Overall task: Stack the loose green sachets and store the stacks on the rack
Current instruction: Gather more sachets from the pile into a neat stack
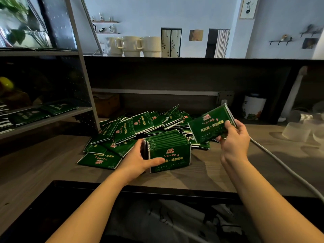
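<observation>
I see the left hand (140, 159) curled around an upright stack of green sachets (169, 151) standing on the wooden counter (43, 165), thumb across its front. The right hand (234, 137) pinches a few sachets (210, 124), perhaps three, raised just right of the stack. Behind lies the loose pile (133, 130). The stacking step is under way; next, I judge, the raised sachets join the stack squarely. The rack (52, 118) at left already holds some.
</observation>
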`<state>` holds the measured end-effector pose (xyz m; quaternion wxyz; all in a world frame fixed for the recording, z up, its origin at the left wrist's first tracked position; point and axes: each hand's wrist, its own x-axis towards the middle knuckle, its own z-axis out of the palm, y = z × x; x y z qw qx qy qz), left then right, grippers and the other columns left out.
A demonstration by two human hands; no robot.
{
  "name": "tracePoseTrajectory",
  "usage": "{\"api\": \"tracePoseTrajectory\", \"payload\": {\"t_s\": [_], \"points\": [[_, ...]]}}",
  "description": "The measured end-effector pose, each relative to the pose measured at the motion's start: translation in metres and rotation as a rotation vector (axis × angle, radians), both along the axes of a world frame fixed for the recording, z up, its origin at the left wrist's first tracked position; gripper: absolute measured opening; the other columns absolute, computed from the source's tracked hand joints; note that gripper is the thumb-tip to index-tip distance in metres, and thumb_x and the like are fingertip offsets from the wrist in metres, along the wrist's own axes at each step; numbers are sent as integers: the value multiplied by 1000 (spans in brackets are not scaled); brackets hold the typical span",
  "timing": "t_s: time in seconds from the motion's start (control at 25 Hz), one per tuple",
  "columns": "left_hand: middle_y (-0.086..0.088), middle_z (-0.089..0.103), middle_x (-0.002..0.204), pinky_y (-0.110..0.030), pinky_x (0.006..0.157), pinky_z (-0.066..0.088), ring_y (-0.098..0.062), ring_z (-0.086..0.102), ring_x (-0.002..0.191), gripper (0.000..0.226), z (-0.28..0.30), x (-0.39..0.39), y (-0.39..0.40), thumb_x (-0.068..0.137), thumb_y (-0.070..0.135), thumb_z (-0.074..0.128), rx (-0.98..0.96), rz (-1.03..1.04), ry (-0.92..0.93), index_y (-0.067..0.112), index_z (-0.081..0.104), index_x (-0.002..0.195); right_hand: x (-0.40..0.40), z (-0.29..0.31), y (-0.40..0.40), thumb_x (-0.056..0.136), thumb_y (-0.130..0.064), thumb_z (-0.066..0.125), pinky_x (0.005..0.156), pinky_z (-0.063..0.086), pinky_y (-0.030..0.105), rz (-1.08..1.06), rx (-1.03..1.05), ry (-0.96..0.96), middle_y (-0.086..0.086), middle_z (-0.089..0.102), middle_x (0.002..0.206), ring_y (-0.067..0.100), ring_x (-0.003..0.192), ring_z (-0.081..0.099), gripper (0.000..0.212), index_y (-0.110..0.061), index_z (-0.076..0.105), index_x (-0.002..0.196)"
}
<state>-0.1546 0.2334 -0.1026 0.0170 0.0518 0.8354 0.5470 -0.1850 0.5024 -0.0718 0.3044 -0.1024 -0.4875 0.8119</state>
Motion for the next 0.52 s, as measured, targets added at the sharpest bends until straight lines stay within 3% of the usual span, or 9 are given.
{"api": "tracePoseTrajectory", "payload": {"t_s": [0.12, 0.24, 0.4, 0.52], "points": [[-1, 25, 163, -38, 115, 31, -22, 30, 146, 138, 3, 4, 1, 49, 66, 83, -10, 10, 0, 25, 10, 158, 9, -18, 4, 99, -8, 49, 58, 54, 24, 338, -267, -44, 6, 64, 101, 19, 88, 62, 17, -13, 56, 113], [-2, 24, 163, -37, 114, 31, -24, 30, 146, 124, 1, 3, 2, 65, 52, 85, -8, 23, 5, 22, 9, 159, 21, -25, 0, 94, -3, 45, 57, 55, 21, 542, -253, -82, 7, 64, 103, 19, 92, 59, 19, -12, 60, 99], [-2, 24, 163, -40, 115, 31, -24, 31, 146, 126, 1, 0, 2, 62, 55, 84, -3, 32, -1, 25, 9, 159, 27, -24, -11, 90, 4, 44, 62, 57, 31, 629, -8, -126, 9, 69, 97, 22, 90, 65, 25, -9, 64, 96], [-3, 17, 165, -38, 117, 27, -25, 24, 149, 125, 0, 0, 3, 66, 49, 84, -12, 29, 13, 22, 5, 159, 26, -34, -20, 89, 5, 58, 70, 60, 36, 624, 245, -172, 15, 70, 105, 29, 97, 68, 19, -5, 68, 101]]}}
